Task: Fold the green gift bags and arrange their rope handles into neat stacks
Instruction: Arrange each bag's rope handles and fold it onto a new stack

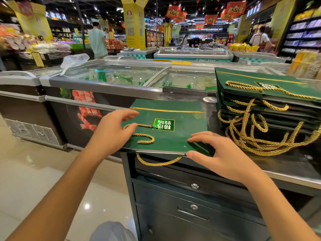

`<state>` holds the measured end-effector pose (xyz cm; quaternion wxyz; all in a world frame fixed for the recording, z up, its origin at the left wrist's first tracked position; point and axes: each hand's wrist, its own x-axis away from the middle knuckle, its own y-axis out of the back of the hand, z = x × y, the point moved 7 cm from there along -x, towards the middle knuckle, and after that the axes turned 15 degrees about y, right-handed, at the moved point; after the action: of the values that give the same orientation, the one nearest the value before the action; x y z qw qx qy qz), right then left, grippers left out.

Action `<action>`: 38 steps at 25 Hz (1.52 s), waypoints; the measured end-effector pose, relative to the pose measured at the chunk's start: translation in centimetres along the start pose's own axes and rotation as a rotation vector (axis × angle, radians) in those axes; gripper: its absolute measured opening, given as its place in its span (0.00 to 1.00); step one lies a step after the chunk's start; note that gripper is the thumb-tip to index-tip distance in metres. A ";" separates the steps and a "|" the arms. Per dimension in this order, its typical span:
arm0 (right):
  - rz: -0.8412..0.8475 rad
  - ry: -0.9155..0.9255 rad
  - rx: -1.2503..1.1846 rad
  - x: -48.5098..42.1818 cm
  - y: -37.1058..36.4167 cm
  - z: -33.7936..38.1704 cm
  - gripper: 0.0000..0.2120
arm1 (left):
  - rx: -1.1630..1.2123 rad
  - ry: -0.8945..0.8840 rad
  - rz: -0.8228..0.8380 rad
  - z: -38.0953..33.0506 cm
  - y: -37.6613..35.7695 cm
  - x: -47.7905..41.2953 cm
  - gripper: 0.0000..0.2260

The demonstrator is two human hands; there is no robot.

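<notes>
Green gift bag (184, 119), upside-down label (163, 125) 精选牧场, corner pinched in right hand (220, 157); left hand (111, 133) loose-fingered.

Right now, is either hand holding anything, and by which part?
The right hand pinches the green bag at its near edge; left hand only touches the rope handle.
</notes>
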<state>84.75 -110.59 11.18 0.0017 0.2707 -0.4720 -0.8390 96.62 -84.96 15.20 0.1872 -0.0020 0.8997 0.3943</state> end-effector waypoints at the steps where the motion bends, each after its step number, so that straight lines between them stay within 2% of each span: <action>1: -0.005 -0.001 -0.010 0.1 0.1 -0.2 0.23 | -0.080 -0.068 0.065 -1.5 -1.2 -0.8 0.16; 4: -0.017 -0.002 -0.039 0.3 0.1 -0.4 0.20 | -0.307 -0.154 0.243 -3.8 -4.8 -3.1 0.15; 7: -0.028 -0.007 -0.065 0.3 0.1 -0.5 0.17 | -0.396 -0.140 0.295 -3.7 -6.6 -4.2 0.06; 10: -0.050 -0.013 -0.102 0.5 0.3 -0.6 0.14 | -0.311 -0.163 0.294 -4.3 -6.8 -3.4 0.03; 14: -0.067 0.000 -0.111 0.5 0.4 -0.7 0.14 | -0.084 -0.307 0.401 -7.6 -6.8 0.5 0.05; 17: -0.075 0.004 -0.109 0.5 0.4 -0.8 0.13 | -0.002 -0.324 0.452 -8.9 -7.0 2.1 0.07; 24: -0.081 0.004 -0.084 0.6 0.3 -0.9 0.12 | 0.003 -0.287 0.425 -8.5 -7.9 2.9 0.08; 31: -0.077 0.005 -0.084 0.6 0.3 -0.9 0.12 | -0.068 -0.422 0.374 -9.1 -8.1 3.4 0.07; 36: -0.115 0.033 -0.090 0.5 0.3 -0.7 0.19 | -0.020 -0.411 0.394 -9.4 -7.6 3.6 0.09; 38: -0.135 0.035 -0.087 0.5 0.3 -0.8 0.17 | 0.003 -0.403 0.408 -9.5 -7.3 3.9 0.10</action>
<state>84.54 -111.53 10.89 -0.0348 0.3160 -0.4155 -0.8522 90.88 -96.16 14.59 0.2791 0.2579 0.8267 0.4149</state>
